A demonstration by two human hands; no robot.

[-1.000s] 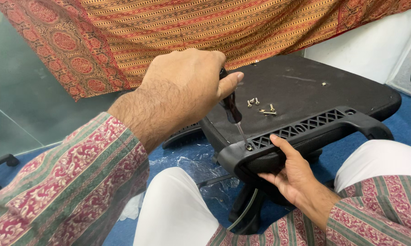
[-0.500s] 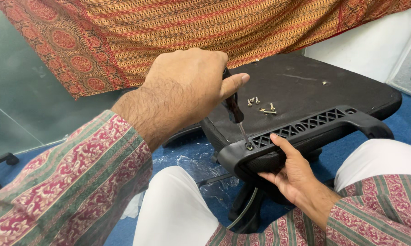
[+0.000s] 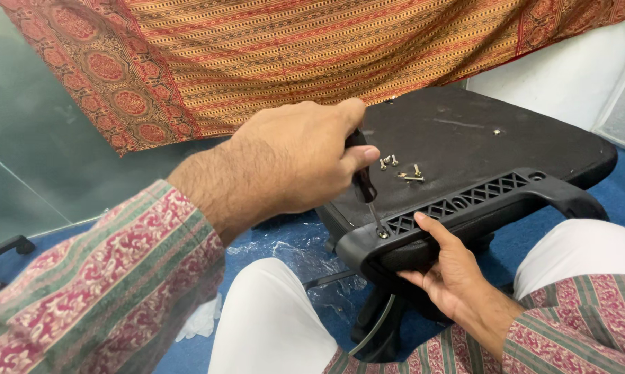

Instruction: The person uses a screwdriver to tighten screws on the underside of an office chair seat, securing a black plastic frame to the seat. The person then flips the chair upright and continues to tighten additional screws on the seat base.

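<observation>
Screwdriver (image 3: 363,181) slants down from the left hand (image 3: 295,163), fingers clenched on its handle, tip in a screw (image 3: 382,234) on the armrest bracket (image 3: 465,211); right hand (image 3: 451,270) grips beneath.

- Left hand (image 3: 295,163) is up and curled into a fist-style grip, thumb pressed forward, forearm coming in from the lower left in a patterned sleeve.
- Right hand (image 3: 451,273) sits lower, palm up, fingers (image 3: 433,232) hooked upward, wrist bent, sleeve at lower right.
</observation>
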